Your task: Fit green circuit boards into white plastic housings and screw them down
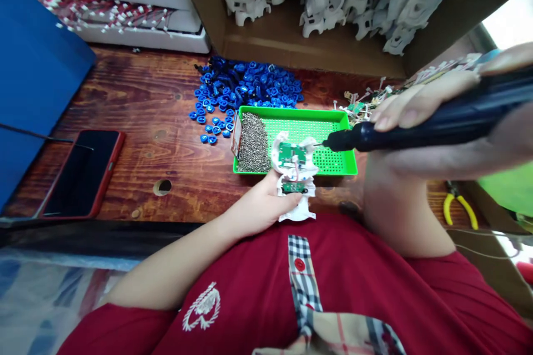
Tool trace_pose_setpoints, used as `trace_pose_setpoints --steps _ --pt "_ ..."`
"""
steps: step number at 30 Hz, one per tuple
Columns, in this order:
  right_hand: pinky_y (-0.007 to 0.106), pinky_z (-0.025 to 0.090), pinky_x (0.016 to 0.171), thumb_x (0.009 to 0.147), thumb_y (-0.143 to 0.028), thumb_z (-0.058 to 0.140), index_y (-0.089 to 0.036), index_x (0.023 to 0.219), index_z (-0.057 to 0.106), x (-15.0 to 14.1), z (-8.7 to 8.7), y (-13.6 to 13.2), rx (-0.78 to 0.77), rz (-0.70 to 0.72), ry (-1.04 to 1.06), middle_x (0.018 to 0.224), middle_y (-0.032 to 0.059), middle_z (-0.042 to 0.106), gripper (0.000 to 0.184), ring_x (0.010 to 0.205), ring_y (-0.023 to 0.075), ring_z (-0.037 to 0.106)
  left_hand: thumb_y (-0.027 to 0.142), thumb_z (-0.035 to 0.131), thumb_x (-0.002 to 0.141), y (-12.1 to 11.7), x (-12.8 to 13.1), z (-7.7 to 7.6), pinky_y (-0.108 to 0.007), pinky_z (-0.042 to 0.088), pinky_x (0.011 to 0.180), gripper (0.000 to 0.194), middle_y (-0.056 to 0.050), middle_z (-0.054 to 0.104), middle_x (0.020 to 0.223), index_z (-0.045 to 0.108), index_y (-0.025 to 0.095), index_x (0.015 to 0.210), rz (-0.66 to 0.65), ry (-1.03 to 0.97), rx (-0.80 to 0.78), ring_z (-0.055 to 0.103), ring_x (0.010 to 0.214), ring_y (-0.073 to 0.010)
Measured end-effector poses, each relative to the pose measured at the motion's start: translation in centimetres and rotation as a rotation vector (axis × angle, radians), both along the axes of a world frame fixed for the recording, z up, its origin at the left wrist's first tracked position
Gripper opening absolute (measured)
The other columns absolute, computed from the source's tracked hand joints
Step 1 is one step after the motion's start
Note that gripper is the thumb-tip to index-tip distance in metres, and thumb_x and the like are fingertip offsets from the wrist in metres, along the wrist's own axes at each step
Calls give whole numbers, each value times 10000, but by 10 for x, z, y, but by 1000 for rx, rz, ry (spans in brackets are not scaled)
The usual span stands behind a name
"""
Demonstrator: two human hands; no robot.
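My left hand (266,202) is closed around a white plastic housing (300,211) in front of my body. Two green circuit boards sit in it: a larger circuit board (291,154) in the upper part and a smaller one below, with thin wires between them. In my right hand (445,122) lies a dark electric screwdriver (416,125), pointing left. Its thin bit ends close to the housing's upper right edge; whether they touch I cannot tell. Behind the housing stands a green perforated tray (352,163), with a heap of small screws (253,144) at its left end.
Blue plastic parts (250,86) are piled behind the tray. A cardboard box (266,47) of white housings stands at the back. A phone (83,172) lies left, yellow-handled pliers (460,208) right. Wired boards (362,105) lie behind the screwdriver; foam trays (145,36) hold wires.
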State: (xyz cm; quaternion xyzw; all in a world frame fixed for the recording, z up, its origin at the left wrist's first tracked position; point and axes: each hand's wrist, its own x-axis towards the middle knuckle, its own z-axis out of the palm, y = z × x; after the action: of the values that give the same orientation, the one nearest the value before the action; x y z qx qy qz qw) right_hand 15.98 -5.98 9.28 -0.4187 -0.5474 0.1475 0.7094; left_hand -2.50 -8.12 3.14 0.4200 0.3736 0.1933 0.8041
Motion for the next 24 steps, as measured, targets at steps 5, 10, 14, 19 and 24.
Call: trace_pose_setpoints --steps 5,10,14,19,24 --pt "225 338 326 803 -352 575 -232 826 552 17 -46 27 123 -1 201 508 -61 458 124 376 87 468 148 723 669 4 -3 1 -335 498 799 516 -60 677 997 492 143 1131 218 -77 -149 655 825 -183" --pt "221 313 335 805 -372 597 -249 839 560 22 -70 35 91 18 166 535 -60 467 133 364 82 455 115 721 653 8 1 1 -349 517 753 517 -84 683 1019 496 134 1119 273 -119 -156 678 775 -203" --pt "222 320 350 808 -422 591 -258 832 543 22 -72 36 40 -5 154 550 -59 473 172 367 76 447 132 733 651 10 2 -2 -323 515 748 439 -59 694 953 545 135 1047 274 -132 -141 672 757 -180" --pt "225 319 339 794 -483 595 -262 846 543 21 -73 38 38 -48 143 553 -60 473 233 359 72 437 127 731 642 11 4 -4 -328 507 766 403 -42 696 906 568 137 1010 296 -90 -120 653 772 -173" --pt "237 336 343 818 -395 592 -279 850 556 20 -71 36 35 32 145 535 -61 479 125 368 82 445 133 717 660 12 5 -3 -260 494 644 361 -61 682 1015 567 138 989 282 -59 -113 615 667 -115"
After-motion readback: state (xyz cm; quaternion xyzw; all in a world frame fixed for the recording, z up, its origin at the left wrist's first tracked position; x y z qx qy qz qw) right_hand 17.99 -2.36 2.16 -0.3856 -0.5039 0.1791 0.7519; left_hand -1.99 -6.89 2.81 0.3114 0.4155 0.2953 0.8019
